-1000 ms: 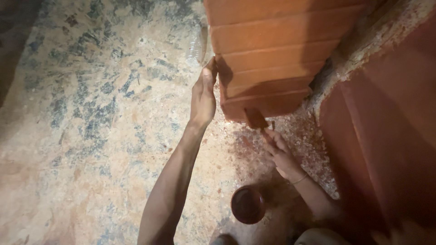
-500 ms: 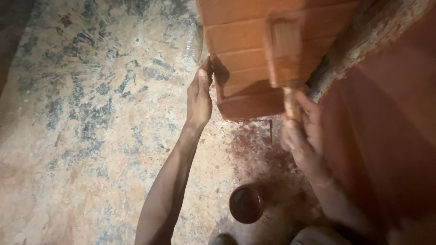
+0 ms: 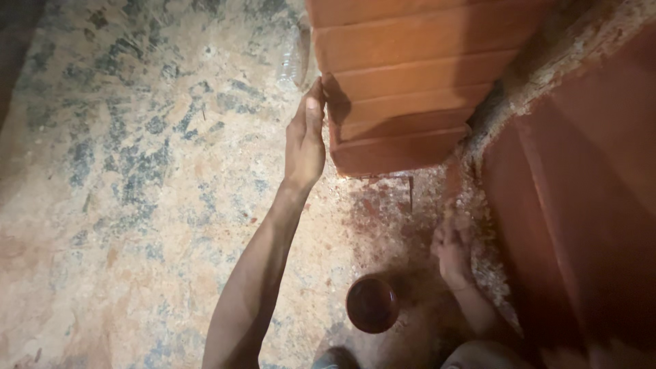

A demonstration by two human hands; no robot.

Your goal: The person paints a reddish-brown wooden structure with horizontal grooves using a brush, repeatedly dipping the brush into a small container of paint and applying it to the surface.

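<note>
Bricks (image 3: 403, 102) sit stacked in reddish rows against the wall, the left hand (image 3: 305, 140) pressing flat, fingers open, on the stack's edge to steady it, while the right hand (image 3: 452, 249), blurred, fingers unclear, hovers low near the small round bowl (image 3: 372, 304).

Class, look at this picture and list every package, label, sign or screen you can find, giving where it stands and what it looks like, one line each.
None: no package, label, sign or screen shows.
Stack of reddish-brown clay bricks: top centre, flat oblong courses.
Left hand: pressed flat against the stack's left side.
Small round dark red bowl: on the mottled floor, bottom centre.
Right hand: blurred, low beside the bowl.
</note>
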